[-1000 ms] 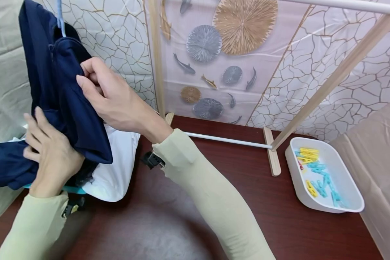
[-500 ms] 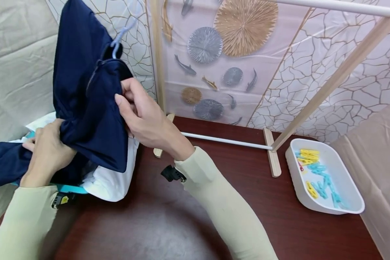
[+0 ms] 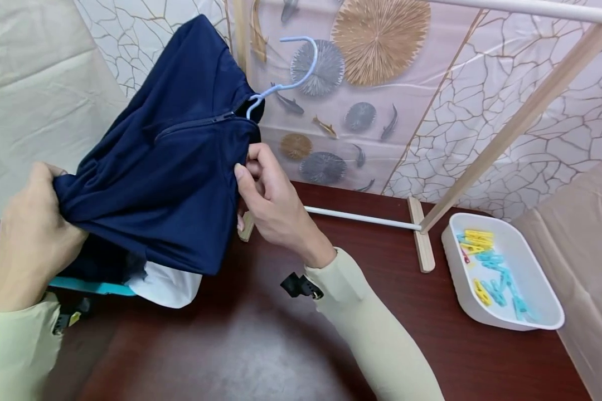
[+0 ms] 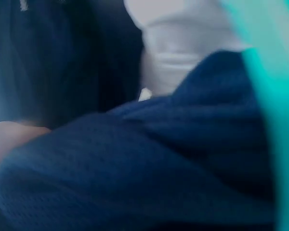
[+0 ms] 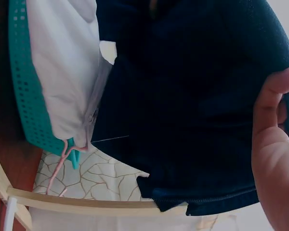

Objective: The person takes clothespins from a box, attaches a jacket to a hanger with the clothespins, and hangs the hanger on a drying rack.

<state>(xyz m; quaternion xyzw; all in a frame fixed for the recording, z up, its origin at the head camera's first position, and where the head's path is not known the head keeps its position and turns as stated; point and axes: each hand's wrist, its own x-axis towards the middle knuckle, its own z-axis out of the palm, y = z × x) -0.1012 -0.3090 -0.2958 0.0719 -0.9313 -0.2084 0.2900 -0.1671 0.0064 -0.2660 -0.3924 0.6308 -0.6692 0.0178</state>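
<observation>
A navy zip-neck top [image 3: 175, 178] hangs on a light blue hanger [image 3: 315, 58], whose hook points up and to the right out of the collar. My left hand [image 3: 32, 234] grips bunched cloth at the top's left side. With thumb and fingers, my right hand [image 3: 278, 203] pinches its edge just below the collar. Dark navy cloth [image 4: 135, 168] fills much of the blurred left wrist view. Beneath the top, a teal basket [image 3: 95, 287] holds a white garment [image 3: 168, 284] and more dark cloth. The hanger's arms are hidden inside the top.
A wooden drying rack [image 3: 511, 122] stands behind, with a white lower rod [image 3: 361, 217] and an upper rod [image 3: 542, 6]. At right, a white tub [image 3: 486, 314] holds yellow and teal clothespins [image 3: 491, 259]. A pink hanger [image 5: 58, 166] shows beside the basket in the right wrist view.
The top and hanger have swung to the right, carried by my right hand. My left hand, spread earlier, has taken hold of the cloth and moved left, stretching the top between both hands.
</observation>
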